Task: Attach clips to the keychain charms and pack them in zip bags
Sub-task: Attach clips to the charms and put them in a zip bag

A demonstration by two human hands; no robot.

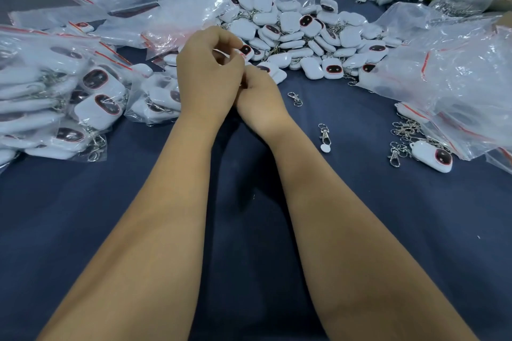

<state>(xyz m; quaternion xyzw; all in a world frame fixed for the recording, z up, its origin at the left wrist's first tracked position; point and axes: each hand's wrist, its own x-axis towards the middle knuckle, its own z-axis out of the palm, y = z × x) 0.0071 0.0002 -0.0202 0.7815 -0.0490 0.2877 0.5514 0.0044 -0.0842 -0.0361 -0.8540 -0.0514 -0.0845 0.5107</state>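
At the near edge of the charm pile (pixel 299 36), head view: both hands meet over the blue desk (pixel 249 230), touching one another. The left hand (pixel 210 75) sits higher and toward the pile; its fingers are curled, thumb and forefinger closing on something small and pale at the fingertips. What that item is cannot be told; it is mostly hidden by the knuckles. The right hand (pixel 259 91) lies just below and beside it, fingers curled inward and tucked under the left; its contents are hidden, so the state of that grip cannot be told either.

Judgement: a clip is probably being joined to a charm between the two hands, but the piece itself does not show.

Relation governing the coming move: spare parts lie on the side of the right hand, away from the pile. A loose clip (pixel 295 99) rests on the desk near the right hand, its long axis running roughly toward and away from the person. A second clip (pixel 324 134) lies beside the right forearm, same orientation. The right hand is plainly nearer to both. A single charm (pixel 432 156) with a cluster of clips sits well apart, further right.

Filled zip bags (pixel 83 102) are stacked on the opposite side of the pile, beside the left forearm; the left hand is nearer for packing. Empty bags (pixel 457 77) lie right of the pile.
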